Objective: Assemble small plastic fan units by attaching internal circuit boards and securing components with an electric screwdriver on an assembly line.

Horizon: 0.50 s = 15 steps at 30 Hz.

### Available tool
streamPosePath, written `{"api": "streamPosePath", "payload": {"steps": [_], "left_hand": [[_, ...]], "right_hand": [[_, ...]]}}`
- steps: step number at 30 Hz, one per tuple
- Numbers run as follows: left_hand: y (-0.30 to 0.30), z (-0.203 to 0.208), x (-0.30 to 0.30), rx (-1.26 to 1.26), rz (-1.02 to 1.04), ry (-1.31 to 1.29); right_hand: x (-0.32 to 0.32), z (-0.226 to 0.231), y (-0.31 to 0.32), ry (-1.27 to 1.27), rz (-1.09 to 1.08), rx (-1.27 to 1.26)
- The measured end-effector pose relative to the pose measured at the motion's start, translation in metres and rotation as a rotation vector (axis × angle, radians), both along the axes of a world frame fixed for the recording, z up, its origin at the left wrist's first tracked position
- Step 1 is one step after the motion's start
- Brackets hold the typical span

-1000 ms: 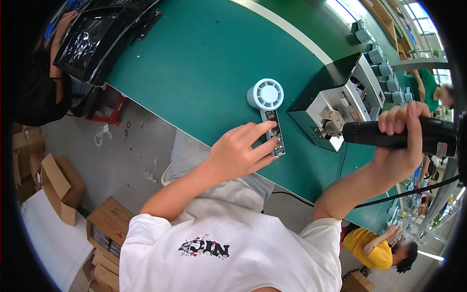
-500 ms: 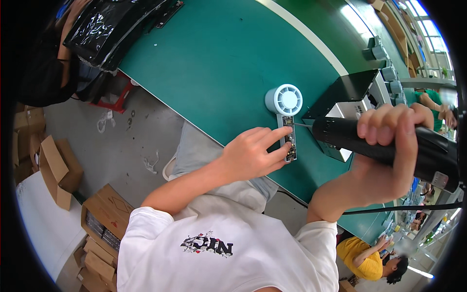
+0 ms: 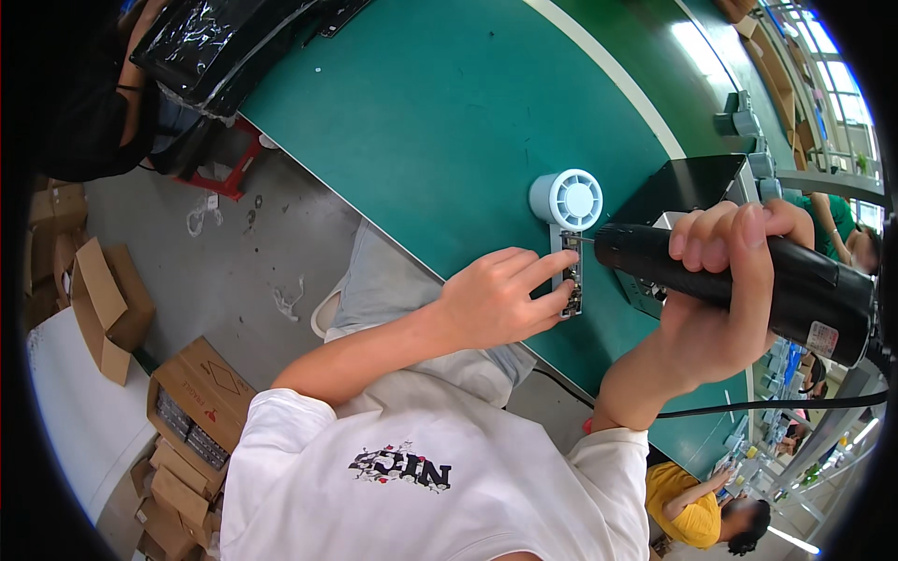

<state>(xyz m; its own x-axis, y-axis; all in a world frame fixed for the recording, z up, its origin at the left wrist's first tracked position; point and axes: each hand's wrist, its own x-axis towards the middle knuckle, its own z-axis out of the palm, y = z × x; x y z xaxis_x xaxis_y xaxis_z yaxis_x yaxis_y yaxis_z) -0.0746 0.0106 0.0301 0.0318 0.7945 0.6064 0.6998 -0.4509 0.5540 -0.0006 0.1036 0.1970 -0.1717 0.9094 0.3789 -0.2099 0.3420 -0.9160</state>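
A light-blue handheld fan (image 3: 578,199) lies on the green table, its round grille facing up. Its opened handle bares a narrow circuit board (image 3: 572,276). My left hand (image 3: 498,297) grips that handle from the left, two fingers laid across the board; the thumb is hidden. In my right hand (image 3: 716,294) is a black electric screwdriver (image 3: 645,254), held nearly level with my fingers wrapped round its body. The thin bit points left and meets the upper end of the board, just below the fan head; the screw itself is too small to make out.
A black box-shaped device (image 3: 687,182) stands right behind the screwdriver. Black plastic wrapping (image 3: 220,56) covers something at the far left, beside another person. A black cable (image 3: 776,405) runs along the right. Open cardboard boxes (image 3: 201,388) are on the floor at left.
The fan and my left hand sit slightly farther right in the picture, as the view has shifted. The screwdriver has come closer to the board, and less of its bit shows.
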Motion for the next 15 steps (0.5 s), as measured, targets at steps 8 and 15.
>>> {"api": "streamPosePath", "payload": {"steps": [8, 15], "left_hand": [[-0.0003, 0.0001, 0.0003, -0.009, -0.002, 0.020], [-0.0004, -0.0010, 0.0003, -0.007, -0.001, 0.012]], "right_hand": [[0.0043, 0.0006, 0.0042, 0.037, 0.049, 0.029], [0.0018, -0.0036, 0.0019, 0.007, 0.039, 0.005]]}}
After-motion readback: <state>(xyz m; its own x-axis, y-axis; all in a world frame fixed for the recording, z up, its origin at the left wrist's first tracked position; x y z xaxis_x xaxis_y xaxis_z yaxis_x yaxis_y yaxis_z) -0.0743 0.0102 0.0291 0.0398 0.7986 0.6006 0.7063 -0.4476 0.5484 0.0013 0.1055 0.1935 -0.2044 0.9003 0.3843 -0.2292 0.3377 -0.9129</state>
